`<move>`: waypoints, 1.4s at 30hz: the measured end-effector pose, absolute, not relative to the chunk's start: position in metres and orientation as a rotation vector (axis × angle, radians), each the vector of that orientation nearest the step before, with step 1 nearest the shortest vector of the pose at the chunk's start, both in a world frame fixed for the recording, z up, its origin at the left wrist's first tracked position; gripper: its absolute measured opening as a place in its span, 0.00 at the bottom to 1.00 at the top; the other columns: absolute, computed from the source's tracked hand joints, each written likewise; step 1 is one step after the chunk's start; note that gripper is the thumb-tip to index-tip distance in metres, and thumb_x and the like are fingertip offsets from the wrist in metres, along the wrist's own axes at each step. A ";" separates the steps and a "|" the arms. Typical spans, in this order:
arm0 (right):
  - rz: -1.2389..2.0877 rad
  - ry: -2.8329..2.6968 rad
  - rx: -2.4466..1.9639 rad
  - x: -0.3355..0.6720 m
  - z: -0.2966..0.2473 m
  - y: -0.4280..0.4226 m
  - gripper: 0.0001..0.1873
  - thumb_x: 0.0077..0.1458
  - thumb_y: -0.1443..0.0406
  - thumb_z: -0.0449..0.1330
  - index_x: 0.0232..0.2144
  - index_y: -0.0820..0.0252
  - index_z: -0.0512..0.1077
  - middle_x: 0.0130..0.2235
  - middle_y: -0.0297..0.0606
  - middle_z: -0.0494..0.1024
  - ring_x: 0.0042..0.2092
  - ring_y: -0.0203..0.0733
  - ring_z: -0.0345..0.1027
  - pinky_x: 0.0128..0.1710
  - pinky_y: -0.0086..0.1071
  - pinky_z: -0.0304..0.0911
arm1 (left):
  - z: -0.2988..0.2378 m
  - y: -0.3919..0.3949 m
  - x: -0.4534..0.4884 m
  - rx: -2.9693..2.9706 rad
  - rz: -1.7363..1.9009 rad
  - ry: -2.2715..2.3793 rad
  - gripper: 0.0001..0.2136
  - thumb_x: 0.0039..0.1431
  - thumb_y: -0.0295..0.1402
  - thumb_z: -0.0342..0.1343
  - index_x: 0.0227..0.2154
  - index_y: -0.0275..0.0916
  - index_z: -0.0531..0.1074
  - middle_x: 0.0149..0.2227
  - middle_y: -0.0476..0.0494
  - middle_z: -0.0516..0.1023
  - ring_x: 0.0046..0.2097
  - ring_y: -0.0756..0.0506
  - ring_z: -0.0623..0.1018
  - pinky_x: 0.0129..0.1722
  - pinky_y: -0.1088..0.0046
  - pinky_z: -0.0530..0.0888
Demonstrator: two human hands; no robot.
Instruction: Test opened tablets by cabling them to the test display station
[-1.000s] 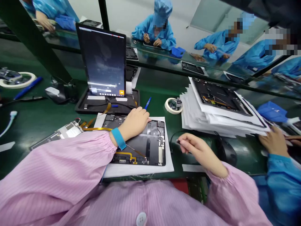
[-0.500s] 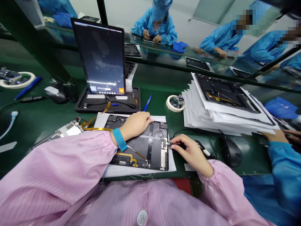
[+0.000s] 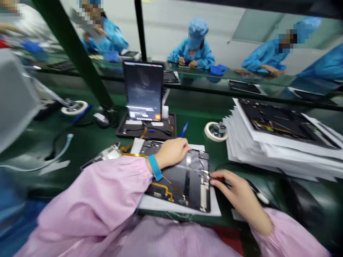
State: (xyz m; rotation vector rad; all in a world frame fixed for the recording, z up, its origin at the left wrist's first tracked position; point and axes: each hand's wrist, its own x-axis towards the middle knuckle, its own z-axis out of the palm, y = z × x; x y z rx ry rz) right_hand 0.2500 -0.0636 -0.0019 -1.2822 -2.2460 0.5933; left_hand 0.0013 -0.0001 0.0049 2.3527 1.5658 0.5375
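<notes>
An opened tablet (image 3: 175, 184) lies on white paper (image 3: 214, 203) in front of me, with its dark inside, an orange flex cable (image 3: 163, 187) and small boards showing. My left hand (image 3: 173, 151), with a blue wrist band (image 3: 154, 167) at the cuff, reaches across it. Its fingers close over the far edge of the tablet, their tips partly hidden. At the tablet's right edge, my right hand (image 3: 232, 184) pinches a black cable plug (image 3: 215, 177) against the small connector board. Whether the plug is fully in cannot be seen.
A lit screen (image 3: 144, 92) stands in a black tray (image 3: 171, 132) behind the tablet. Tape (image 3: 215, 131) and a blue pen (image 3: 184, 129) lie nearby. To the right are stacked papers (image 3: 249, 146) with another opened tablet (image 3: 284, 121), and a blurred black mouse (image 3: 302, 200). Co-workers in blue sit opposite.
The whole view has swung left and tilted up, so things appear further right and lower. Both hands keep their places on the tablet and the plug.
</notes>
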 end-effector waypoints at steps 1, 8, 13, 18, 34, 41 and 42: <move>0.498 -2.315 -1.240 0.251 -0.005 -0.063 0.10 0.62 0.58 0.54 0.38 0.55 0.72 0.37 0.36 0.76 0.38 0.42 0.71 0.38 0.33 0.67 | 0.005 0.001 0.001 2.342 0.518 1.561 0.12 0.63 0.41 0.46 0.33 0.40 0.70 0.35 0.46 0.78 0.36 0.44 0.76 0.34 0.71 0.68; -0.099 -2.538 -1.086 0.249 -0.023 -0.069 0.16 0.66 0.65 0.41 0.43 0.62 0.67 0.35 0.43 0.73 0.35 0.45 0.70 0.34 0.38 0.66 | -0.002 0.012 -0.004 2.300 0.469 1.535 0.14 0.62 0.43 0.45 0.33 0.41 0.71 0.32 0.48 0.79 0.35 0.45 0.77 0.32 0.72 0.67; 0.198 -2.589 -1.212 0.253 -0.011 -0.071 0.20 0.65 0.59 0.46 0.56 0.61 0.60 0.39 0.44 0.72 0.37 0.46 0.69 0.36 0.39 0.68 | -0.003 0.010 -0.008 2.280 0.469 1.487 0.14 0.62 0.44 0.45 0.33 0.41 0.71 0.32 0.48 0.78 0.34 0.46 0.76 0.31 0.74 0.66; 0.219 -2.312 -1.239 0.262 -0.006 -0.074 0.13 0.64 0.62 0.50 0.49 0.58 0.66 0.40 0.41 0.75 0.40 0.44 0.70 0.41 0.37 0.68 | -0.004 0.011 -0.010 2.250 0.466 1.488 0.14 0.62 0.43 0.46 0.32 0.41 0.71 0.30 0.48 0.77 0.33 0.46 0.75 0.30 0.73 0.65; -0.259 -2.709 -1.136 0.249 -0.001 -0.068 0.17 0.67 0.67 0.46 0.51 0.68 0.68 0.28 0.38 0.67 0.31 0.43 0.58 0.32 0.36 0.54 | -0.004 0.010 -0.010 2.241 0.459 1.486 0.14 0.61 0.43 0.46 0.32 0.41 0.71 0.31 0.48 0.78 0.32 0.46 0.75 0.28 0.73 0.62; -0.169 -2.725 -1.100 0.251 0.002 -0.068 0.16 0.66 0.67 0.46 0.49 0.65 0.70 0.28 0.38 0.67 0.31 0.43 0.58 0.31 0.36 0.52 | -0.008 0.012 -0.010 2.255 0.477 1.462 0.14 0.62 0.44 0.45 0.33 0.41 0.71 0.31 0.48 0.77 0.33 0.45 0.75 0.29 0.73 0.63; -0.183 -2.732 -1.093 0.250 0.003 -0.068 0.16 0.66 0.67 0.45 0.49 0.65 0.70 0.28 0.38 0.67 0.31 0.42 0.58 0.31 0.36 0.52 | -0.008 0.012 -0.010 2.256 0.478 1.466 0.14 0.62 0.44 0.45 0.33 0.41 0.71 0.31 0.48 0.77 0.33 0.45 0.75 0.29 0.73 0.64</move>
